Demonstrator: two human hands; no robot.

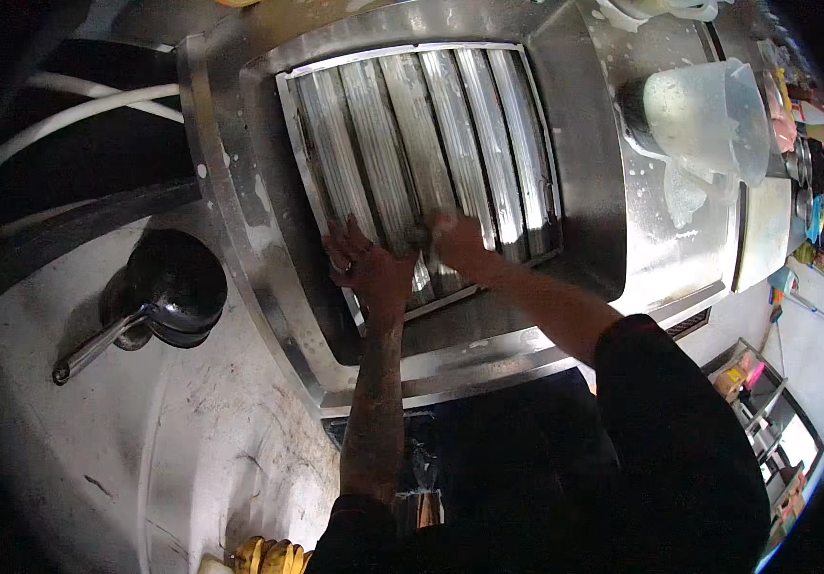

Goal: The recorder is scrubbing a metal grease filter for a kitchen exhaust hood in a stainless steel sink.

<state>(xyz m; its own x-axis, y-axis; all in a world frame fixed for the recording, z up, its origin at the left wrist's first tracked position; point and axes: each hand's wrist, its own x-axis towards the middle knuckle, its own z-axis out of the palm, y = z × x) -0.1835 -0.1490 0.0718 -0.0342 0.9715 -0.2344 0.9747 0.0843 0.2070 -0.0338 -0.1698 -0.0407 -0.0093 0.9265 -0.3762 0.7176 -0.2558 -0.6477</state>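
Note:
A metal slatted baffle filter [401, 151], wet and shiny, lies in a stainless steel sink [577, 165]. My left hand [372, 269] rests on the lower left part of the filter, fingers spread, with a ring on one finger. Just to its right, my right hand [455, 240] is curled low over the slats and blurred. Whether it holds something small is hidden by its fingers and the blur.
A cloudy plastic jug [699, 122] stands on the wet drainboard [656, 251], right of the sink. Beyond it is a pale board [763, 233]. Black pans [178, 287] hang or rest at the left. White hoses [96, 107] cross at upper left. Bananas [272, 556] show at the bottom.

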